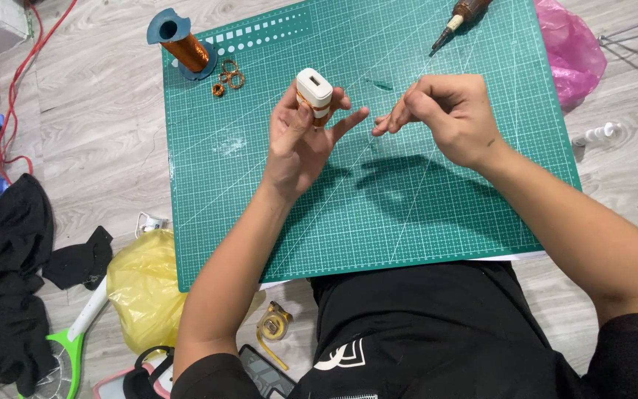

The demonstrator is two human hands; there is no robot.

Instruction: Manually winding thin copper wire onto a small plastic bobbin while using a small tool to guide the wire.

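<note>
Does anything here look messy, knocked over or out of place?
Mostly the floor: black cloth lies crumpled by the green mat, beside a yellow bag. The copper wire spool lies tipped at the mat's corner, with small wire coils loose beside it.

Bright, sharp, soft overhead shadows

The white block [314, 90] is partly hidden by the left hand [300, 140]. Any wire in the right hand [448, 114] grip is too thin to tell. At 1 o'clock, the soldering iron [458, 18] is cut off by the edge.
</note>
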